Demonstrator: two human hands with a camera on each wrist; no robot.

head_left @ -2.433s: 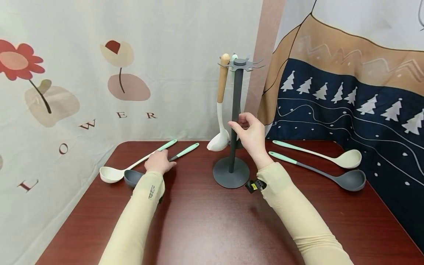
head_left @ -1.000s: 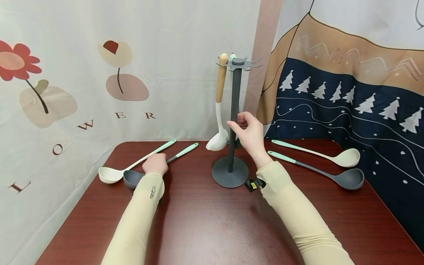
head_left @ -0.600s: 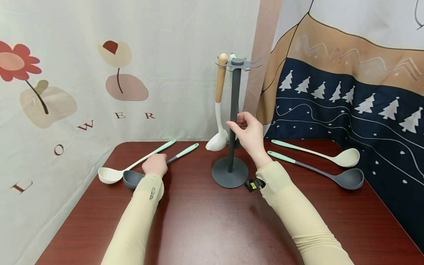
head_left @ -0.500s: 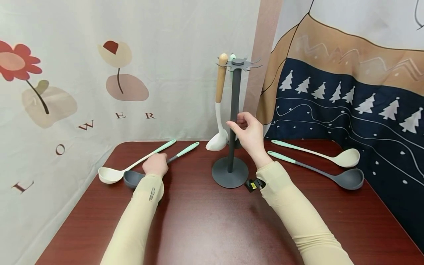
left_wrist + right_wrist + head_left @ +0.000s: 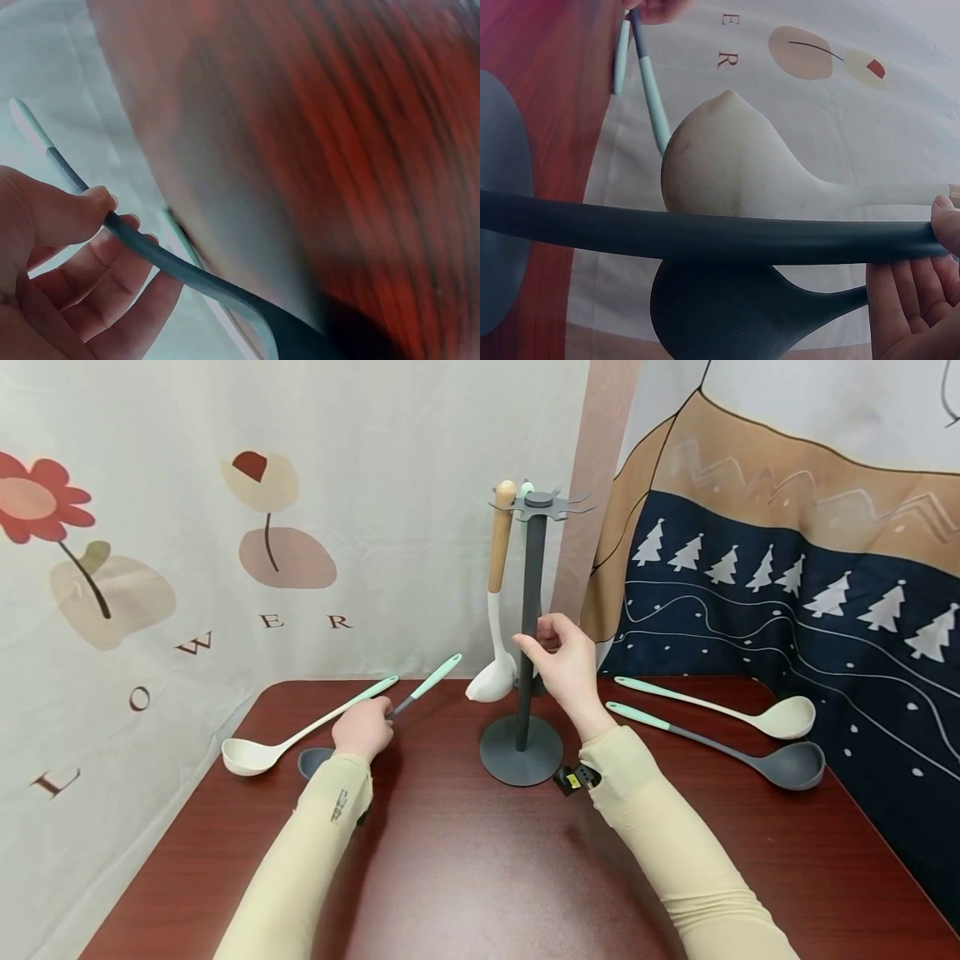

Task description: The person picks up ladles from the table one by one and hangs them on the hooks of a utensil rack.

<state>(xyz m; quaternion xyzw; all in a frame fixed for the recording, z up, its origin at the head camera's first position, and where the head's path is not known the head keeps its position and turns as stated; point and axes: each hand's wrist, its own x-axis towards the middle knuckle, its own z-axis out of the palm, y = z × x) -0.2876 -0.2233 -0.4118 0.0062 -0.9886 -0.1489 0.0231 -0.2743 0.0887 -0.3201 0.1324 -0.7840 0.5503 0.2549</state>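
My left hand (image 5: 363,729) pinches the dark grey shaft of a ladle (image 5: 437,677) with a mint handle. The handle slants up to the right, and the sleeve partly hides the grey bowl. In the left wrist view, thumb and fingers close on the ladle's shaft (image 5: 180,268). My right hand (image 5: 566,668) grips the grey pole of an upright utensil stand (image 5: 521,760), thumb in front and fingers behind. From its hooks hangs a white ladle (image 5: 493,678) with a wooden handle. A dark grey utensil (image 5: 720,307) hangs beyond the pole in the right wrist view.
A white ladle (image 5: 250,757) with a mint handle lies at the table's left, beside the left hand. To the right lie another white ladle (image 5: 785,718) and a grey one (image 5: 798,766). Printed curtains (image 5: 405,527) rise behind the table (image 5: 465,860).
The left hand has closed on the grey ladle and moved slightly right and up with it; the handle end now stands higher. The right hand has kept its grip on the stand.
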